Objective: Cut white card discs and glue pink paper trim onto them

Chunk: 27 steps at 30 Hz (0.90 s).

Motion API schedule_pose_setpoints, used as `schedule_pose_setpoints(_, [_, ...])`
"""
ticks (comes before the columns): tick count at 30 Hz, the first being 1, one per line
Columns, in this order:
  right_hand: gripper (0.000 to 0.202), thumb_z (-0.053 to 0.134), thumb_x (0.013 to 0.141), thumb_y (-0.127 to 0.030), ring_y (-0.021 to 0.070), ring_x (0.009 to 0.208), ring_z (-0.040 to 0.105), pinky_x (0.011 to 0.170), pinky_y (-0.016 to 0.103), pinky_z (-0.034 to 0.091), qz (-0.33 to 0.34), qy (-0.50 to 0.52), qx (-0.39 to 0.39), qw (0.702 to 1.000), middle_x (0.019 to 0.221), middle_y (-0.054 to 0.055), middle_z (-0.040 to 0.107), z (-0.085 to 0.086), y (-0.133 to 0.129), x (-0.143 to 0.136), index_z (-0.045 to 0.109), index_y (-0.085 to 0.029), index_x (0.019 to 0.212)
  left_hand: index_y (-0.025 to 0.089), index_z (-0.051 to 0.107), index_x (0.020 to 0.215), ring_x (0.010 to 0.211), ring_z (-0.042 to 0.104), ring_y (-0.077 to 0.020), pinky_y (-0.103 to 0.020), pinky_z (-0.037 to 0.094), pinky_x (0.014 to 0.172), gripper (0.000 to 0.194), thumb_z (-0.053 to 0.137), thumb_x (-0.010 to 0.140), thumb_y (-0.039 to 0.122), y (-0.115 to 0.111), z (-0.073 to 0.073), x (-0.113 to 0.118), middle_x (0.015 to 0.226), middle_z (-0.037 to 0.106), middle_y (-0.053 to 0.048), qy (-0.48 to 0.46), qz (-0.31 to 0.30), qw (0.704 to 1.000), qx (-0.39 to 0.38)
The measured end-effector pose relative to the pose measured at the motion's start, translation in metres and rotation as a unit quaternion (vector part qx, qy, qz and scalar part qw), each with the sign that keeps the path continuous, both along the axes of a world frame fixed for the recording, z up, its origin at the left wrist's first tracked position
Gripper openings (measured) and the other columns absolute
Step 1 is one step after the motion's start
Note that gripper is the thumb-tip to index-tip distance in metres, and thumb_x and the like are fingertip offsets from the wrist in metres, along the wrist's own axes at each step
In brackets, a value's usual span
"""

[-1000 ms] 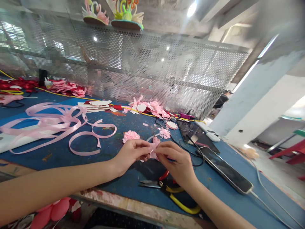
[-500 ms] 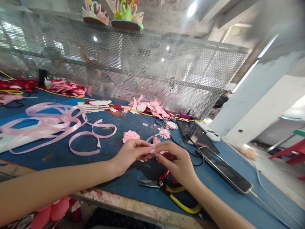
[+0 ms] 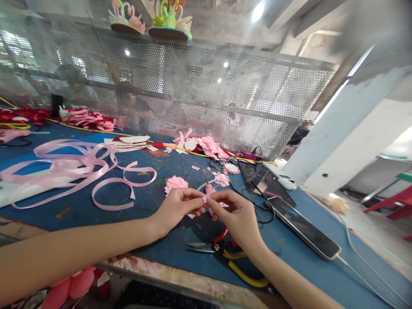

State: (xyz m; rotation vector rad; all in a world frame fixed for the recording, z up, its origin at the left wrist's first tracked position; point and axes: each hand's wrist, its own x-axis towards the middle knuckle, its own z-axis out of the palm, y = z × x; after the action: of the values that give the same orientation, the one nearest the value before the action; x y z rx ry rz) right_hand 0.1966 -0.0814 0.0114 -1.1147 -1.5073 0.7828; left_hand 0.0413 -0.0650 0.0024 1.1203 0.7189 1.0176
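My left hand [image 3: 183, 206] and my right hand [image 3: 233, 208] meet above the blue table, fingertips pinched together on a small pink ribbon piece [image 3: 206, 199]. The fingers hide most of that piece. Just behind my left hand lies a ruffled pink flower [image 3: 176, 184]. A pink glue gun [image 3: 210, 189] shows partly behind the fingertips. Below my hands, scissors [image 3: 216, 247] with yellow and red handles lie with their blades to the left, partly under my right wrist.
Loops of pink ribbon [image 3: 96, 165] spread over the left of the table [image 3: 154, 231]. A phone [image 3: 302, 227] with a cable lies at right, near a dark tray [image 3: 262, 178]. White discs [image 3: 131, 143] and pink petals [image 3: 210, 146] line the mesh screen [image 3: 206, 90].
My right fingers have shifted slightly at the pinch, and more pink material shows below them. My left hand stays nearly in place.
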Motion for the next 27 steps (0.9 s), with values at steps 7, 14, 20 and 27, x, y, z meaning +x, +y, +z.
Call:
schedule_pose_setpoints(7, [0.028,0.074,0.064,-0.041,0.0108,0.047,0.054,0.042,0.022,0.051,-0.007,0.019,0.007,1.0,0.059,0.002,0.061,0.0022,-0.0004,-0.0017,0.062,-0.017,0.067,0.012,0.07,0.079,0.063,0.06,-0.0118,-0.023,0.046,0.065,0.026,0.074,0.063,0.032,0.0005,-0.0019,0.0012,0.067,0.066,-0.003,-0.008,0.014,1.0,0.012])
schedule_pose_setpoints(14, [0.03,0.076,0.062,-0.041,0.0092,0.047,0.053,0.04,0.02,0.049,-0.038,0.039,0.006,0.999,0.059,0.0,0.059,0.0015,-0.0012,-0.0049,0.059,-0.016,0.066,0.013,0.069,0.08,0.063,0.06,-0.0111,-0.022,0.046,0.062,0.022,0.075,0.064,0.027,0.0003,-0.0028,0.0014,0.069,0.067,-0.002,0.01,0.026,0.998,0.049])
schedule_pose_setpoints(20, [0.03,0.073,0.065,-0.043,0.0092,0.046,0.054,0.041,0.021,0.05,-0.048,0.034,0.019,0.998,0.061,0.0,0.058,0.0022,-0.0034,-0.0075,0.057,-0.017,0.066,0.013,0.068,0.079,0.061,0.059,-0.0118,-0.023,0.046,0.062,0.025,0.074,0.065,0.032,-0.0008,-0.0004,0.0028,0.066,0.065,-0.002,0.02,0.042,0.997,0.058])
schedule_pose_setpoints(27, [0.029,0.073,0.065,-0.042,0.0095,0.047,0.055,0.042,0.022,0.051,-0.049,0.043,0.026,0.998,0.063,0.0,0.058,0.0012,-0.0041,-0.0077,0.057,-0.018,0.065,0.013,0.068,0.078,0.064,0.059,-0.012,-0.022,0.045,0.061,0.023,0.072,0.066,0.033,-0.0011,0.0011,0.0038,0.068,0.065,-0.002,0.032,0.032,0.997,0.064])
